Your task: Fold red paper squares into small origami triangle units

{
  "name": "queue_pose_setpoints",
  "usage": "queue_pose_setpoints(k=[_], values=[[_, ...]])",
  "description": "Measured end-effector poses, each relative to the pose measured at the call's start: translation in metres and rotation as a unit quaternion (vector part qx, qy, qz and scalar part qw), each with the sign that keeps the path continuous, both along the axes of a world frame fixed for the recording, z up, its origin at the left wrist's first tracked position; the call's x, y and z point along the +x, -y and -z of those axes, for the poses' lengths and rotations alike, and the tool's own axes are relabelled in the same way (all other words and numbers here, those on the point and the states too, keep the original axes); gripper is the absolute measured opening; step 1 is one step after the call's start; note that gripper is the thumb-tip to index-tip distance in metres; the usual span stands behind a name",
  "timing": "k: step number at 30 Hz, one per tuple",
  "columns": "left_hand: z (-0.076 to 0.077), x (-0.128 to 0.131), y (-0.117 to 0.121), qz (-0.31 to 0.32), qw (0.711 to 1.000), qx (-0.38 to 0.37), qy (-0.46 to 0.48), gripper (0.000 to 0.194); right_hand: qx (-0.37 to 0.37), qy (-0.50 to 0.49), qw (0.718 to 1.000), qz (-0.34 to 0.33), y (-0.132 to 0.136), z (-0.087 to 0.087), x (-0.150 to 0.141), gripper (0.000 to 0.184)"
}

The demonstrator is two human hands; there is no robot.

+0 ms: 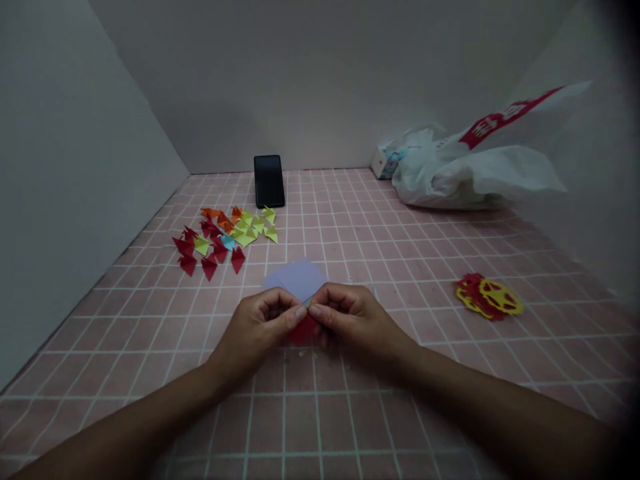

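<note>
My left hand (pixel 267 321) and my right hand (pixel 347 317) meet at the fingertips over the middle of the table. Each is closed in a pinch, thumb against forefinger, on a small piece of paper mostly hidden by the fingers; a thin greenish edge shows between them. Red paper (pixel 301 331) is visible just under the fingertips; whether it lies on the table or is part of the held piece I cannot tell. Right behind the hands lie pale purple square sheets (pixel 299 277), overlapping and slightly fanned.
Several folded paper cranes (pixel 219 248) in red, orange, yellow and blue stand at the left. Behind them a black phone (pixel 269 181) leans back. Red and yellow cut-out discs (pixel 489 297) lie at the right. A white plastic bag (pixel 450 173) and a small box (pixel 383 163) sit at the back right.
</note>
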State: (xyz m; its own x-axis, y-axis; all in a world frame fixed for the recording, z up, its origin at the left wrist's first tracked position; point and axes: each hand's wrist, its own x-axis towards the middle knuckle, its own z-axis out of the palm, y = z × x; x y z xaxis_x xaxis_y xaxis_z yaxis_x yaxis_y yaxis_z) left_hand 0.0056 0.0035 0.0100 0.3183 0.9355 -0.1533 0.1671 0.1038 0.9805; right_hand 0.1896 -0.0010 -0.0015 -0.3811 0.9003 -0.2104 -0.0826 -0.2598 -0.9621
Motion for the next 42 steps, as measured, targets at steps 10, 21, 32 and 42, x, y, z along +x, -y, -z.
queue_pose_setpoints(k=[10,21,32,42], values=[[-0.005,0.0,0.001,0.012,1.0,-0.008,-0.011,0.024,-0.007,0.001,1.0,-0.024,0.0,-0.002,-0.001,0.027],[0.0,-0.007,-0.005,0.026,0.998,0.018,0.056,0.017,-0.1,-0.155,0.982,-0.031,-0.005,0.003,0.005,0.029],[-0.009,-0.009,-0.003,0.038,0.955,0.294,-0.013,0.009,-0.153,-0.148,0.973,-0.084,-0.006,0.005,0.003,0.031],[-0.008,-0.003,-0.005,0.059,0.998,-0.029,0.023,0.009,0.078,-0.005,0.997,0.004,0.0,-0.004,0.003,0.02]])
